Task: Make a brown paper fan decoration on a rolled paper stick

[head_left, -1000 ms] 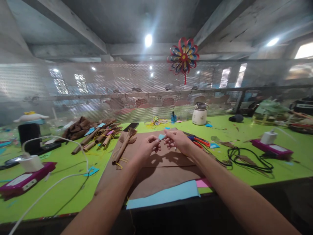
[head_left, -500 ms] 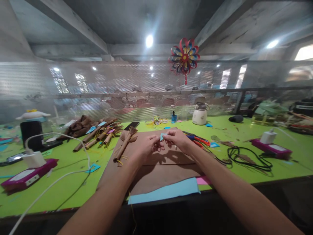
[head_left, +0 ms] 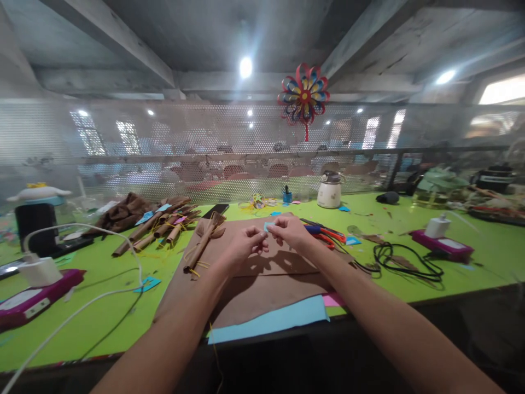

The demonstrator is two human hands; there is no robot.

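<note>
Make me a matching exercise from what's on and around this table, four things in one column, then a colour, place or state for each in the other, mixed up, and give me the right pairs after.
Column one
1. Right hand
2. Flower ornament
3. Bottle
4. Blue strip

Column two
A. Standing upright, with a whitish body
B. Along the near edge of the table
C. Pinching a scrap
D. Red-edged, with blue and yellow inside

Right pairs: 1-C, 2-D, 3-A, 4-B
</note>
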